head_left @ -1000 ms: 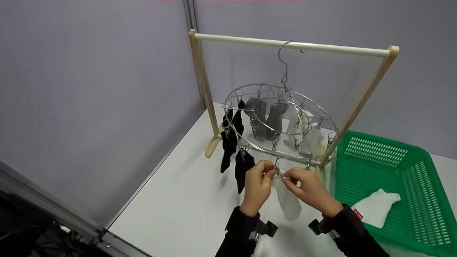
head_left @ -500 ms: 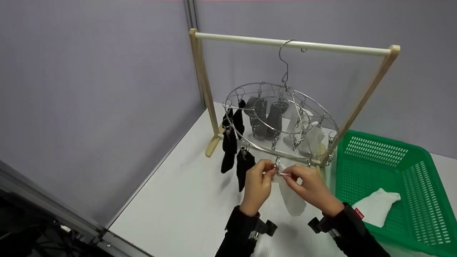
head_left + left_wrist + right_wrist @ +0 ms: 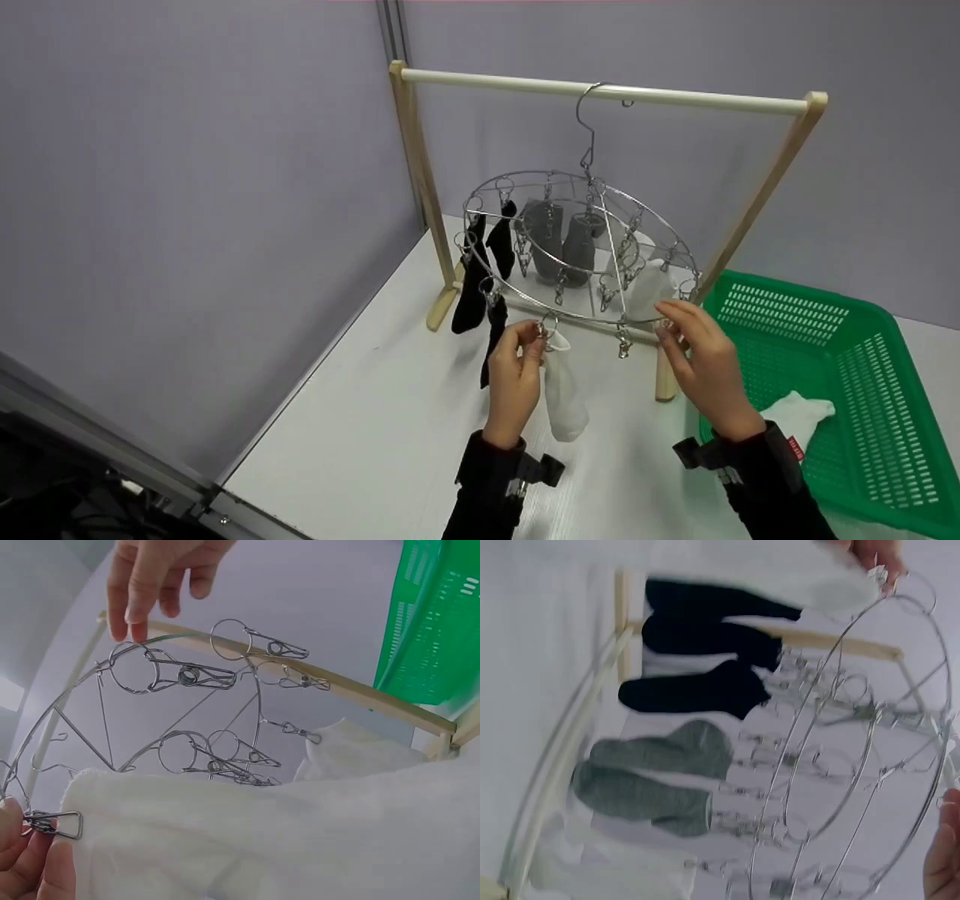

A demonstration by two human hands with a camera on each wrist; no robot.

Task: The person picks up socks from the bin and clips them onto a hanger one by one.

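A round metal sock hanger (image 3: pixel 517 289) with clips hangs from a rack. At its front, my left hand (image 3: pixel 516 375) pinches a clip (image 3: pixel 49 823) from which a white sock (image 3: pixel 566 397) hangs by its cuff. That sock fills the lower part of the left wrist view. To the right, my right hand (image 3: pixel 705 360) has thumb and forefinger apart, their tips right at the hanger's rim. The left wrist view shows these fingers (image 3: pixel 139 592) extended down to the wire. Between the hands hangs a clip (image 3: pixel 623 343) with no sock on it.
Black socks (image 3: pixel 471 292) hang on the left side, grey socks (image 3: pixel 652 799) at the back, and white socks (image 3: pixel 651 289) at the back right. The rack's rail (image 3: pixel 495 80) runs above. A green basket (image 3: pixel 862 330) with a white sock (image 3: pixel 796 420) stands at right.
My right hand has left the white sock's cuff and moved right to the rim. The hanger's front has turned left, carrying the clip, white sock and my left hand along.
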